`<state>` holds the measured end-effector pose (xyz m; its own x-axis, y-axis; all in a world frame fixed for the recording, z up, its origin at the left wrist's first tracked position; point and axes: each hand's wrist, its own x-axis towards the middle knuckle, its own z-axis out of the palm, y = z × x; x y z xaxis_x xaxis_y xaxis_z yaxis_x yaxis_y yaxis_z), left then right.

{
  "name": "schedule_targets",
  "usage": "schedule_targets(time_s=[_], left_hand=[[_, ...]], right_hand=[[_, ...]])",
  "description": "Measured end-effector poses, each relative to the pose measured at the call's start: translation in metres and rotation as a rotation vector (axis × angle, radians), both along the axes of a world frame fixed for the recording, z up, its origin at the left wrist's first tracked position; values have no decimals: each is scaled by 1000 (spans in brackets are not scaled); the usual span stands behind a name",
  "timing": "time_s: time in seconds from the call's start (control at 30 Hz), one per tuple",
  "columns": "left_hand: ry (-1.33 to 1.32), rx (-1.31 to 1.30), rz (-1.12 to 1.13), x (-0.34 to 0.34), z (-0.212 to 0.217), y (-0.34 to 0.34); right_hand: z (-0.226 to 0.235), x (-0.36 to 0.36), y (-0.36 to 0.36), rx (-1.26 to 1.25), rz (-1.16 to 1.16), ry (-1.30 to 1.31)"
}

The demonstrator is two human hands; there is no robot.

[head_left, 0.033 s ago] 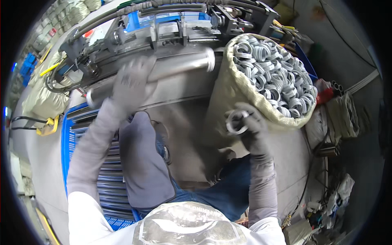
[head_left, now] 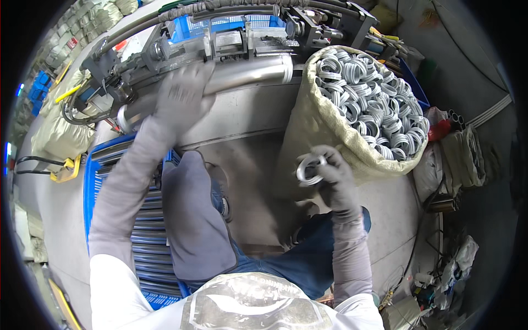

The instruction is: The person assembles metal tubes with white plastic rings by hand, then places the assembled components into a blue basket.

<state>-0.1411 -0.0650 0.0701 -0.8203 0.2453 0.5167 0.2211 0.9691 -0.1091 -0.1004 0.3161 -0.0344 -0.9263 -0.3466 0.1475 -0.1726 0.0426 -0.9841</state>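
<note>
Left hand (head_left: 186, 98), gloved in grey, is being kept wrapped over the middle of a metal tube (head_left: 245, 76), while a pale ring (head_left: 302, 175) is being pinched between the thumb and fingers of the right hand (head_left: 336, 179), beside the near-left wall of the sack (head_left: 308, 118). Compared with the frame just before, the tube is being carried farther from the body, towards the front edge of the machine (head_left: 228, 43); the ring is being shifted slightly left, away from the sack's near rim. For the work, this is being read as both pieces being managed at once, neither being set down

Some parts are being hidden. By the tube and left hand, part of the machine's front edge is being covered, and whether the tube is being rested there cannot be told. Under the left sleeve (head_left: 118, 212) and the padded thigh (head_left: 192, 220), the upper part and right edge of the blue crate (head_left: 88, 192) with its dark tubes (head_left: 151, 247) are being masked. The left palm is being concealed and its fingers blurred; part of the ring is being covered by fingertips
</note>
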Motion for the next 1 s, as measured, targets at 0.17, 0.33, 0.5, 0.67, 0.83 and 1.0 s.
schedule_targets(time_s=[0.17,0.33,0.5,0.67,0.83,1.0], left_hand=[[-2,-64,153,-130,36,-9],[12,-119,235,-209,36,-14],[-227,-106,284,-259,21,-27],[-317,-220,350,-235,8,-29],[6,73,-186,-96,-38,-59],[-38,330,63,93,-157,-161]], right_hand=[[-43,7,-36,-178,198,-542],[-22,2,-39,-24,269,-557],[-26,1,-41,-140,202,-508],[-47,2,-40,-120,120,-548],[-48,-2,-35,100,14,-576],[-58,-6,-23,-116,-19,-607]])
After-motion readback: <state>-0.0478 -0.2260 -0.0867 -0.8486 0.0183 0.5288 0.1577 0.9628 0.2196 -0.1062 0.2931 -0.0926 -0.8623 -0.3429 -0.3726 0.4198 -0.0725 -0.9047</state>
